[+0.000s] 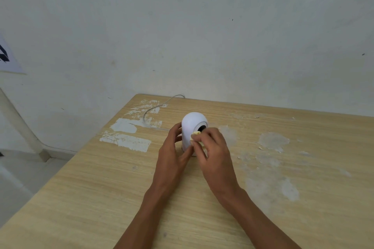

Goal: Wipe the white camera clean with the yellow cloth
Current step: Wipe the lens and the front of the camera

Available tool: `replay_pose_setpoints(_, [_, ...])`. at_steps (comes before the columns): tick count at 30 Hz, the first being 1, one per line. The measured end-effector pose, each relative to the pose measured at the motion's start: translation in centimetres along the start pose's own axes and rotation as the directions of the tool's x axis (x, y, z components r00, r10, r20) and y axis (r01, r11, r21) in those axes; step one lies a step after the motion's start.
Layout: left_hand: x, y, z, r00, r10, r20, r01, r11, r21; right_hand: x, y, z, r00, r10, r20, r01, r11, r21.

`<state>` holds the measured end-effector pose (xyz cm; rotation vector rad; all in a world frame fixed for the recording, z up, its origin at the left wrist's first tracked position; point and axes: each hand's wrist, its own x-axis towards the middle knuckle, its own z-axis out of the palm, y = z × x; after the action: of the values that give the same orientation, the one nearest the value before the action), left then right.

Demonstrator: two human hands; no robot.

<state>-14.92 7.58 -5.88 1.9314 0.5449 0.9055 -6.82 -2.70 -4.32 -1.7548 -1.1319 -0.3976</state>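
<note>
The white camera (191,125), a rounded dome with a black lens facing right, stands upright on the wooden table (101,188). My left hand (173,153) wraps around its left side and base, holding it. My right hand (212,147) is bunched around the yellow cloth (196,133), of which only a small crumpled bit shows at the fingertips. The cloth presses against the camera's front, just below the lens. Most of the cloth is hidden in my hand.
A thin white cable (153,107) runs from behind the camera to the table's back edge at the wall. White scraped patches (127,141) mark the tabletop left and right. The table's left edge drops to the floor.
</note>
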Motion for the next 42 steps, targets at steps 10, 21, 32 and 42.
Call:
replay_pose_setpoints(10, [0.1, 0.0, -0.1, 1.0, -0.007, -0.003, 0.007, 1.0, 0.022, 1.6, 1.8, -1.1, 0.964, 0.245, -0.102, -0.232, 0.964, 0.13])
replay_pose_setpoints(21, [0.1, 0.1, 0.0, 1.0, -0.027, 0.005, 0.027, 0.999, 0.018, -0.1, 2.5, -0.7, 0.955, 0.289, 0.066, -0.295, 0.948, 0.122])
replay_pose_setpoints(32, [-0.1, 0.5, -0.4, 0.998, -0.066, 0.021, 0.066, 0.998, 0.002, -0.2, 1.5, -1.7, 0.943, 0.262, 0.204, -0.288, 0.951, 0.113])
replay_pose_setpoints(42, [-1.8, 3.2, -1.9, 0.984, 0.0, -0.179, 0.003, 1.0, 0.019, 0.1, -0.2, -3.3, 0.9, 0.389, 0.195, -0.434, 0.831, 0.347])
